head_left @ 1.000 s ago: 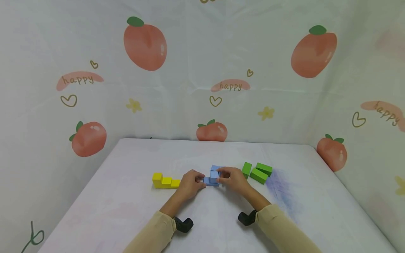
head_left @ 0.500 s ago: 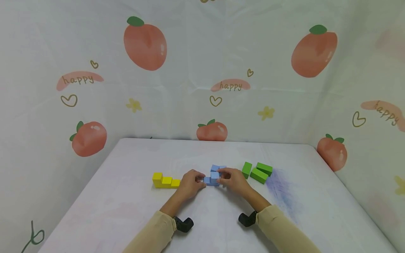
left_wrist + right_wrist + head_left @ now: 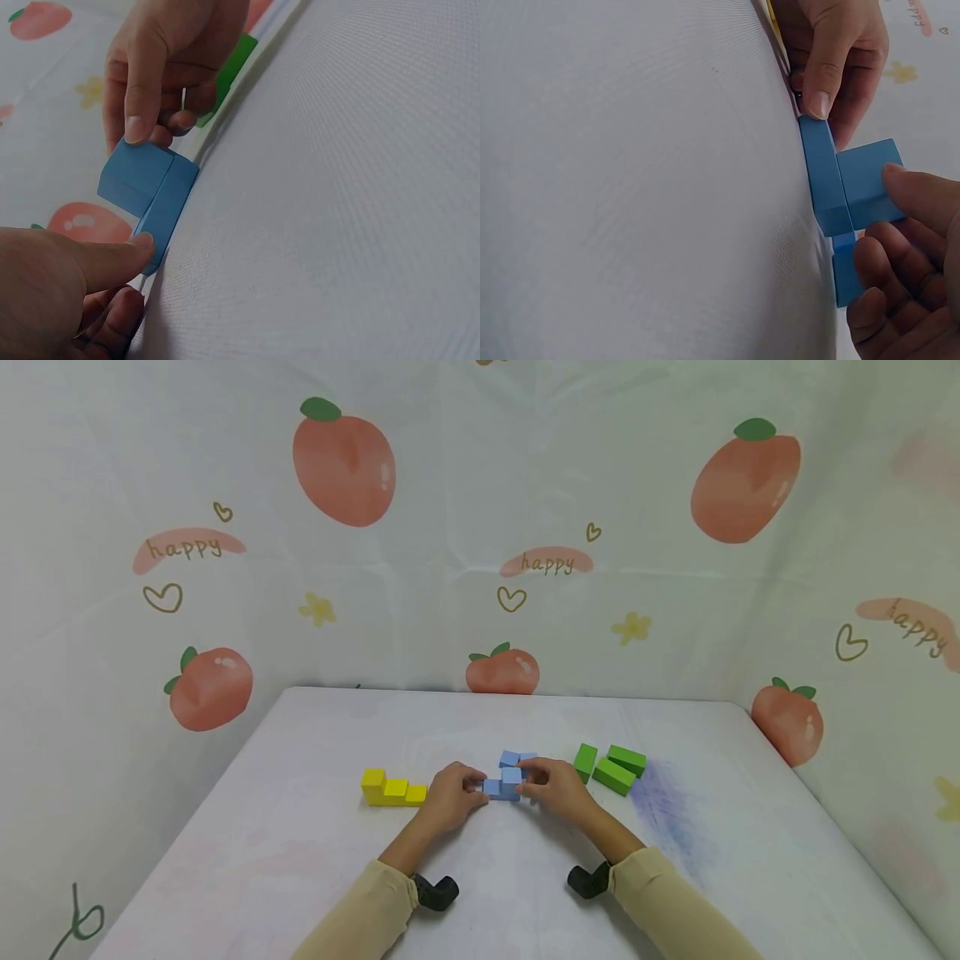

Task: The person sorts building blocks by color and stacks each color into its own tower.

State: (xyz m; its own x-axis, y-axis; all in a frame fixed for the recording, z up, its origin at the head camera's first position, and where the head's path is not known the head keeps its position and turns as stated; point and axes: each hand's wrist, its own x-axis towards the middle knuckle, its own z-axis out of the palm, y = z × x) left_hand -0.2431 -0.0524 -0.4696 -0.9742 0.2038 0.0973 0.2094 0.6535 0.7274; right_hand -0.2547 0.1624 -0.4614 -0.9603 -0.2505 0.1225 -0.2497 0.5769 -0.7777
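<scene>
A long blue block lies flat on the table, its left end pinched by my left hand. Standing on that block toward its right end is a blue cube-like block. My right hand pinches this upper block between thumb and fingers, as the right wrist view shows too. Just behind, more blue blocks lie on the table, partly hidden by my right hand. Left of my left hand, yellow blocks form a stepped row.
Several green blocks lie loose to the right of my right hand. The white table has a purple smudge near them. A fruit-printed cloth hangs behind the table's far edge.
The upper blue block has slid slightly to the right along the long block, with my right hand moving along with it. My left hand has stayed in place.
</scene>
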